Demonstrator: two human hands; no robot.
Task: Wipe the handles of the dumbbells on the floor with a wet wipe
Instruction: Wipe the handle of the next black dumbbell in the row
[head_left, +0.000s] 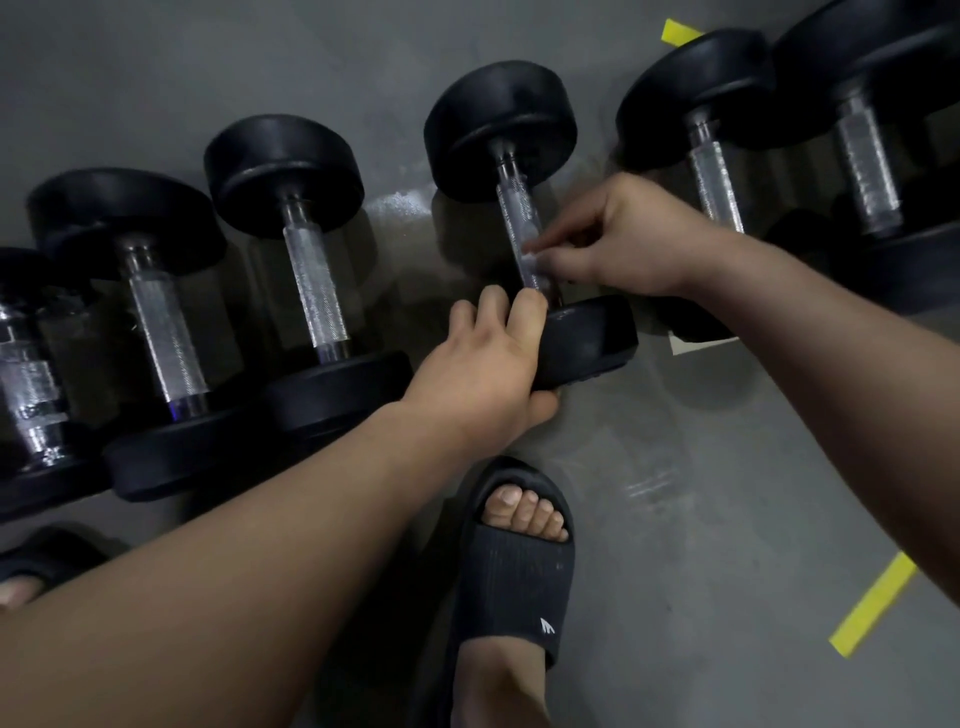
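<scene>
My left hand (488, 364) is curled over the near head of the dumbbell (587, 338), thumb under it; just beyond those fingers my right hand (623, 239) pinches a small wad of wet wipe (531, 258) tight against the handle (514, 213). Risk one — the wad is small and the knurling rough, so it may snag, shred or slip from the pinch. Risk two — if my left grip slackens, the round head could roll toward my sandalled foot (522, 519), just behind that hand.

Your head camera looks steeply down from close above the middle dumbbell (501, 124), the floor (727, 467) filling the frame around it.
</scene>
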